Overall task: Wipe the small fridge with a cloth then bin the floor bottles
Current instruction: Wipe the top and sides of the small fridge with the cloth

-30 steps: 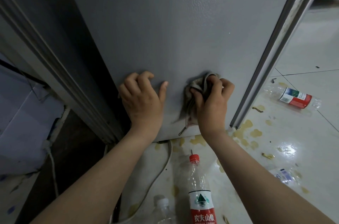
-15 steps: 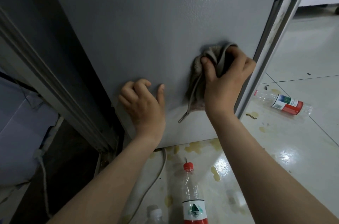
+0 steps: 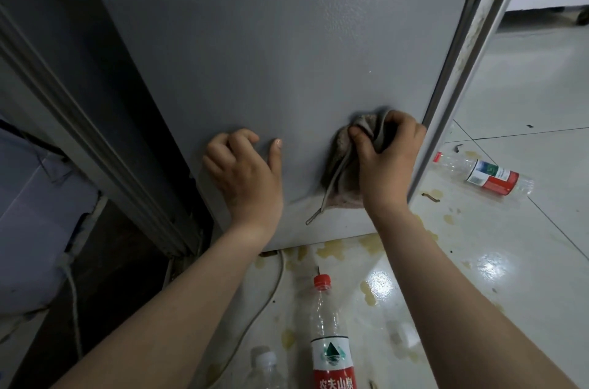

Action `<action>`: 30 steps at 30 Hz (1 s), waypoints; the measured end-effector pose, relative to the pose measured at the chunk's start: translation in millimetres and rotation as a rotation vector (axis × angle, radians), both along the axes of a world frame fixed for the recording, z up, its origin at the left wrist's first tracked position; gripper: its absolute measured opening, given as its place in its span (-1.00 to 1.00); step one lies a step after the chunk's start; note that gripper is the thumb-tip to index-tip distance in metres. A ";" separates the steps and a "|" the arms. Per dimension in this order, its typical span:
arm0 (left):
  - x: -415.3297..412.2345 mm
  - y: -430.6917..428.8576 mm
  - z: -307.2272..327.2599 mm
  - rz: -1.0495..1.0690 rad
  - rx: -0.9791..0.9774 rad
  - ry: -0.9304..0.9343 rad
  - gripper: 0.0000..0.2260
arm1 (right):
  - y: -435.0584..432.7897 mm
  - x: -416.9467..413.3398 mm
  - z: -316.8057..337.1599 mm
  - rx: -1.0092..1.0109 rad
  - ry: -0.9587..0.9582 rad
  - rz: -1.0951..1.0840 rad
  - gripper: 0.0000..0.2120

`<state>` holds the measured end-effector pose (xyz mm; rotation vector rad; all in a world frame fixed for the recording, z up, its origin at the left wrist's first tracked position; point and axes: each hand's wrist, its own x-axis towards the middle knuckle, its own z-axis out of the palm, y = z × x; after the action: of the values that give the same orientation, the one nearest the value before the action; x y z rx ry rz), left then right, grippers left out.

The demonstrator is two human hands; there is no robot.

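Fridge (image 3: 271,53) above stained tile floor (image 3: 510,229)

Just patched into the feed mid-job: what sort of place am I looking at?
Probably a home kitchen or utility corner, and a messy one: a grey fridge on a glossy tiled floor with yellowish spills, and empty plastic bottles lying about.

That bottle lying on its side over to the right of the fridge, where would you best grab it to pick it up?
Probably around its middle, at the red and white label, coming down from above. The bottle lies flat on the floor, cap pointing left towards the fridge, so its round body is open from the top with nothing close beside it. The free left hand could do it; the right hand holds the cloth.
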<state>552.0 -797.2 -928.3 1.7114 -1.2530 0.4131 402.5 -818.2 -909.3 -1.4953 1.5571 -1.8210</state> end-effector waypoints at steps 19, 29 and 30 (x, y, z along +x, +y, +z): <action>0.6 -5.2 -5.1 0.003 -0.046 -0.032 -0.71 | -12.2 -11.3 -14.2 -0.020 -0.030 -0.116 -0.70; 0.4 -5.7 -7.5 -0.001 -0.037 -0.045 -0.72 | -28.3 -21.1 43.5 -0.201 -0.092 -0.186 -0.71; 0.4 -5.6 -7.5 -0.002 -0.034 -0.043 -0.72 | -31.8 -21.9 49.4 -0.219 -0.117 -0.198 -0.70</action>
<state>552.4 -802.8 -935.8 1.6810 -1.2712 0.4696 380.6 -850.0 -859.8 -1.3336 1.5376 -2.2107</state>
